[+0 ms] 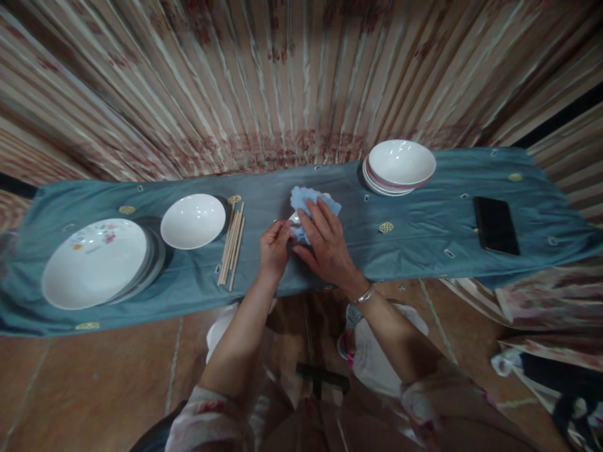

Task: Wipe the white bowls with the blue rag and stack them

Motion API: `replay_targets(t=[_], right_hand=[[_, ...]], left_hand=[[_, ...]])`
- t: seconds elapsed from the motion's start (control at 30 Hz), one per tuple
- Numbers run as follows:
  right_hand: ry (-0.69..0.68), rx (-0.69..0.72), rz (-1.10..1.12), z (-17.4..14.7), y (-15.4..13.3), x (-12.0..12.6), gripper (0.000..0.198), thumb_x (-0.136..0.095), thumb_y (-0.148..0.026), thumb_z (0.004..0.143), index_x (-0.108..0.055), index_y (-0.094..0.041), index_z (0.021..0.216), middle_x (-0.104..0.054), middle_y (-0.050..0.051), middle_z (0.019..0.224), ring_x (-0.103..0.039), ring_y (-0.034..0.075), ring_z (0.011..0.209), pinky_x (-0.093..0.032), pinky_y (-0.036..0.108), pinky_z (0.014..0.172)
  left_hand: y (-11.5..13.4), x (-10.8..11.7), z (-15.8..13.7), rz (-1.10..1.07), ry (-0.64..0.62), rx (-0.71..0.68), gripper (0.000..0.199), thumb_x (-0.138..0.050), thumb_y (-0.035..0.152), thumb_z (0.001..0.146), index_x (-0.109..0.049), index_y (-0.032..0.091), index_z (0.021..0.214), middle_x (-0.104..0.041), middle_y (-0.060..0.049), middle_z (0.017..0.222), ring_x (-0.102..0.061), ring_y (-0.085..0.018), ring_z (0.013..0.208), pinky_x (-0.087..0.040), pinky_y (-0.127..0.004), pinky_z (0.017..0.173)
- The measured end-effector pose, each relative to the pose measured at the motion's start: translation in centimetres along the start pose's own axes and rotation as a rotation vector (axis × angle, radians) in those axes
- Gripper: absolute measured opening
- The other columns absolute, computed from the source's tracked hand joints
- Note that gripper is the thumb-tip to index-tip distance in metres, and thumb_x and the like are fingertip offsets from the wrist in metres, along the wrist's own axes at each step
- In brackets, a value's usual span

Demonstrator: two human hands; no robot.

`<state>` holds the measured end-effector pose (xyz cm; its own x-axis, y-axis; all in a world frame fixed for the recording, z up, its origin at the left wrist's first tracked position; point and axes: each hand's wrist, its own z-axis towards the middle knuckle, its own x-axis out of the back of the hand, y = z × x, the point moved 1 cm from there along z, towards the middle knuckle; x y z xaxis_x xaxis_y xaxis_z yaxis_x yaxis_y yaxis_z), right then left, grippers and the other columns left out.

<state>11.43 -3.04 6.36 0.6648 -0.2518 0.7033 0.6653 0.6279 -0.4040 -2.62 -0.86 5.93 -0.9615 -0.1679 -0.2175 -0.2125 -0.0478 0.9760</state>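
Over the middle of the table, my left hand [275,246] pinches the near left side of a small white glossy piece of crockery [294,218]. Most of that piece is hidden, so I cannot tell whether it is a bowl or something else. My right hand [326,242] presses a light blue cloth [301,197] against it, fingers close together and laid over the cloth. Left of my hands lie several wooden chopsticks [232,245], side by side and pointing away from me.
A white bowl [193,221] stands beyond the chopsticks, next to a stack of large plates [98,267] with a flower pattern. Stacked white bowls [402,164] stand at the back right. A black phone [497,225] lies at the right on the blue-green tablecloth [414,251]. Curtains [301,81] hang behind.
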Motion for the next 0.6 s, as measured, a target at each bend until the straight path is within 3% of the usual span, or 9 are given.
replay_targets(t=[0.27,0.6], right_hand=[[0.063,-0.102,0.126,1.3,1.9,-0.2,0.055,-0.031,-0.043,0.107,-0.034,-0.029,0.16,-0.039,0.007,0.166,-0.027,0.026,0.159,-0.025,0.056,0.13],[0.219,-0.272,0.415,1.2,3.2,-1.1,0.053,-0.031,-0.05,0.107,-0.048,-0.029,0.153,-0.047,0.006,0.162,-0.038,0.022,0.153,-0.026,0.049,0.131]], left_hand=[[-0.8,0.4,0.3,-0.163,-0.036,0.041,0.032,-0.083,0.046,0.074,-0.068,0.018,0.068,-0.057,0.003,0.061,-0.046,-0.009,0.058,-0.04,-0.021,0.06],[-0.6,0.7,0.4,-0.272,0.009,0.143,0.033,-0.084,0.041,0.074,-0.063,0.016,0.067,-0.056,0.003,0.063,-0.048,-0.009,0.06,-0.041,-0.021,0.062]])
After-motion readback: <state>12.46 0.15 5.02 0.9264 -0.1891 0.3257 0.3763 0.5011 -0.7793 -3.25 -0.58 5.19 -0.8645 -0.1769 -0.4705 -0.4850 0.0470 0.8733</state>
